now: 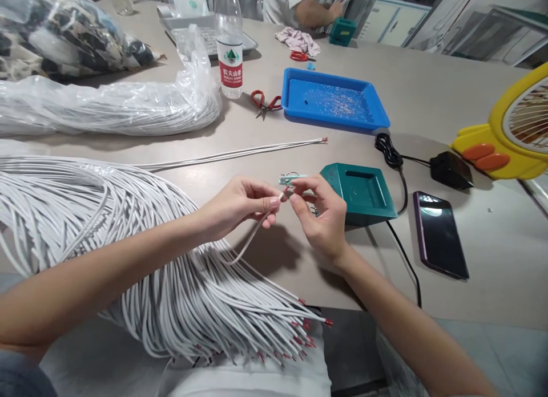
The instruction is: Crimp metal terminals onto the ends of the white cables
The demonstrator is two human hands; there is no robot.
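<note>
My left hand (pixel 248 206) is closed, thumb against fingers, on a thin white cable (pixel 252 237) near its red end. The cable sags from there down to a large bundle of white cables (pixel 180 294) with red tips, lying over the table edge at the left. My right hand (pixel 319 214) is beside the red end, thumb and forefinger curled close to it; what lies between those fingertips is too small to make out. Just behind the right hand sits a green box-shaped device (pixel 363 194), with a small metal and light-green part (pixel 293 179) showing above the fingers.
Beyond my hands lie a few white cables (pixel 240 153), red-handled scissors (pixel 265 104), a blue tray (pixel 334 100) with scraps and a water bottle (pixel 230 60). A phone (pixel 440 234), black adapter (pixel 451 170) and yellow fan (pixel 518 123) stand right. A co-worker's arm (pixel 314 13) shows opposite.
</note>
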